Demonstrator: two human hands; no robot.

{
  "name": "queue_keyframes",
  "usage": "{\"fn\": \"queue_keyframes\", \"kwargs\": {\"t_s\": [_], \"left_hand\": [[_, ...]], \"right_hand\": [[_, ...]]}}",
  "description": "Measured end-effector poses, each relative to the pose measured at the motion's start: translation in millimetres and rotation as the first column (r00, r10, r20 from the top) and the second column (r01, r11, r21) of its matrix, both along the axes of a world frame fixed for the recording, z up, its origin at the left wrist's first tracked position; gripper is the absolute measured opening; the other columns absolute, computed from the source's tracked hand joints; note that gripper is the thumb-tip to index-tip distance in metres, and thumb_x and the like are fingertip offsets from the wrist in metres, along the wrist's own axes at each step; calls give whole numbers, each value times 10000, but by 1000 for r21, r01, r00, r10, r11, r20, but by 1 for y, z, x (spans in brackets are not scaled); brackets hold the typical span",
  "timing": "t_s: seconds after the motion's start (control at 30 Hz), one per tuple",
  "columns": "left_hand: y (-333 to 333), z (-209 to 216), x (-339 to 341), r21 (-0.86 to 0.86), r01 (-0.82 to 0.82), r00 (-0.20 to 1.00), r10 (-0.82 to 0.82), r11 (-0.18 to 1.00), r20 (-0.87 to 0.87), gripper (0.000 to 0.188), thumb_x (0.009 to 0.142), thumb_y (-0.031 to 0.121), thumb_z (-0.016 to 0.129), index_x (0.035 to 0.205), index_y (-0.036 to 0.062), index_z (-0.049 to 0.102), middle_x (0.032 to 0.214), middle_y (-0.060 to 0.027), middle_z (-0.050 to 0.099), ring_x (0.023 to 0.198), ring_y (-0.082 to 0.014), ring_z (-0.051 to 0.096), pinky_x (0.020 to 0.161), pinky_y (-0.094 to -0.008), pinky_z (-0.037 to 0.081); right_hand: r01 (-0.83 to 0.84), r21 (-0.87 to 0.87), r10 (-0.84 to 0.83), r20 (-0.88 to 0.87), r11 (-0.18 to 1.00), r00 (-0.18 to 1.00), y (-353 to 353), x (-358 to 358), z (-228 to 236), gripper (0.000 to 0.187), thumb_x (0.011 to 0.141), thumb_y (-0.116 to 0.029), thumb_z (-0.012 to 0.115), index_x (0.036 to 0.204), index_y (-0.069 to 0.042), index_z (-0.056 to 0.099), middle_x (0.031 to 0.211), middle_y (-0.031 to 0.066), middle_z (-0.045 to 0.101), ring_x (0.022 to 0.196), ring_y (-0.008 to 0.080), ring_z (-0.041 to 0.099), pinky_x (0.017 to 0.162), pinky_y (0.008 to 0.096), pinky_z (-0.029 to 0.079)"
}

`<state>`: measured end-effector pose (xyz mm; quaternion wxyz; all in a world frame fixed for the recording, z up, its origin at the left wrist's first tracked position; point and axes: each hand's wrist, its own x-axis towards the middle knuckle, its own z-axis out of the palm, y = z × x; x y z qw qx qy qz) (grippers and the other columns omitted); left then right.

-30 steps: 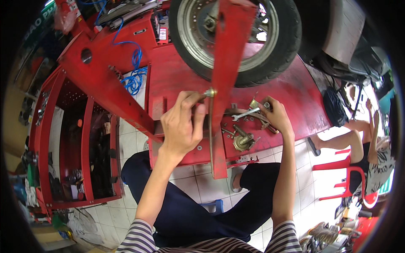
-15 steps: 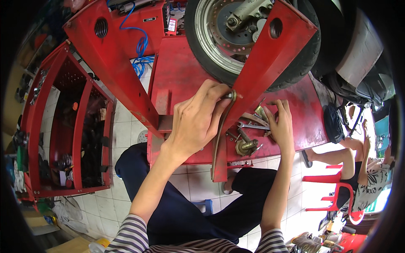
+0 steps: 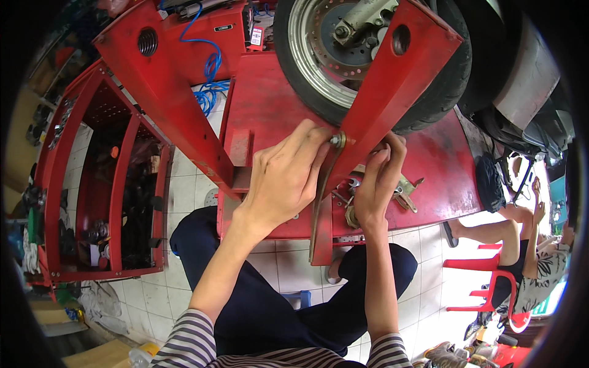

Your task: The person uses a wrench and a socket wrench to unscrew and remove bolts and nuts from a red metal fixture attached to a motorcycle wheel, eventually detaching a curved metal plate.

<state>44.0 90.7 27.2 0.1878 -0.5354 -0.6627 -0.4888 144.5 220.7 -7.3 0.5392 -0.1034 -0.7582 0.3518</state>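
My left hand [image 3: 283,175] is closed, with thumb and forefinger at a bolt [image 3: 337,140] that sticks out of the left side of a red steel post [image 3: 396,80]. A thin, curved metal strip [image 3: 315,230] hangs from that bolt along the post. My right hand [image 3: 375,184] is curled at the post's right side, level with the bolt. Its fingertips are partly hidden there, and what they hold cannot be made out. Below it, partly covered by the hand, lie a brass-coloured fitting [image 3: 351,216] and a metal bracket [image 3: 405,195] on the red platform [image 3: 438,175].
A second red post [image 3: 165,92] rises at the left. Beyond the platform stands a motorcycle wheel [image 3: 310,80]. A red tool cart [image 3: 116,184] is at far left, with a blue hose [image 3: 211,67] behind. At right, a person sits on a red chair [image 3: 472,264].
My right hand has moved left and up from the loose parts to the post's right side. The left hand stays at the bolt, whose end now shows more.
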Motion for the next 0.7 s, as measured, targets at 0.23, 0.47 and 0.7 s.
{"fn": "queue_keyframes", "kwargs": {"t_s": [0.23, 0.47, 0.7], "left_hand": [[1, -1, 1, 73, 20, 999, -17, 997, -46, 167, 902, 0, 569, 1065, 9, 536, 876, -110, 623, 641, -271, 611, 527, -340, 446], [-3, -1, 1, -16, -24, 997, 25, 1000, 76, 160, 915, 84, 605, 1062, 30, 573, 912, -101, 594, 692, -306, 627, 560, -388, 471], [-6, 4, 2, -84, 32, 997, -26, 996, 76, 125, 920, 8, 566, 1041, 10, 534, 867, -115, 604, 653, -304, 602, 563, -371, 445]], "right_hand": [[46, -183, -58, -60, 982, 997, -1, -3, 1, 266, 1071, -151, 324, 1269, -1, 417, 1093, 81, 493, 829, 101, 490, 740, 255, 427], [24, -199, -48, -117, 980, 992, 0, -5, 1, 222, 1055, -76, 317, 1241, 9, 402, 1006, 92, 453, 722, 111, 479, 683, 264, 413], [34, -212, -60, -115, 977, 992, 0, -4, 2, 216, 1055, -77, 318, 1229, 10, 414, 1008, 93, 452, 723, 114, 487, 686, 263, 423]]}}
